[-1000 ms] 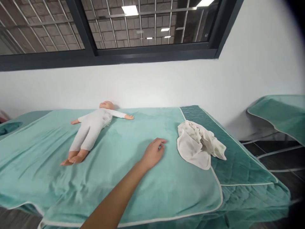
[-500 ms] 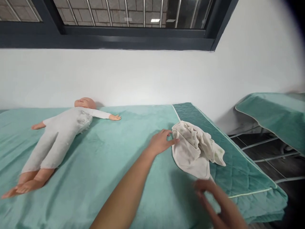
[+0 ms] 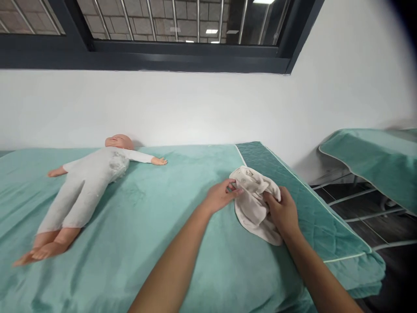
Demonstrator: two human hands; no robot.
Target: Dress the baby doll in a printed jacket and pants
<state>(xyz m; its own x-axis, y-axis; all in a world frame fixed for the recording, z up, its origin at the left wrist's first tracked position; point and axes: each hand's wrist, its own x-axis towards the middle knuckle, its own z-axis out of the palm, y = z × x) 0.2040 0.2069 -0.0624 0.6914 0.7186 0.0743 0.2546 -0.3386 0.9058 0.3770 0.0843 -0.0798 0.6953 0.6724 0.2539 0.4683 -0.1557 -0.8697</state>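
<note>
A crumpled cream cloth point(image 3: 252, 204) with a faint print lies on the teal towel point(image 3: 169, 243) covering the bed, near its right side. My left hand point(image 3: 220, 195) pinches the cloth's left edge with closed fingers. On the cloth's right side my right hand point(image 3: 282, 211) is closed around a bunch of the fabric. A baby doll point(image 3: 86, 184) in a white bodysuit lies on its back at the left, arms spread, head toward the wall.
A darker quilted teal cover point(image 3: 306, 213) shows at the bed's right end. A second teal-covered bed point(image 3: 374, 161) stands at the right across a dark floor gap. A white wall and dark-framed window point(image 3: 182, 56) run behind.
My right hand has come up from the lower edge and closed on the cloth's right side. My left hand has gone from touching to pinching its left edge. The cloth is more bunched.
</note>
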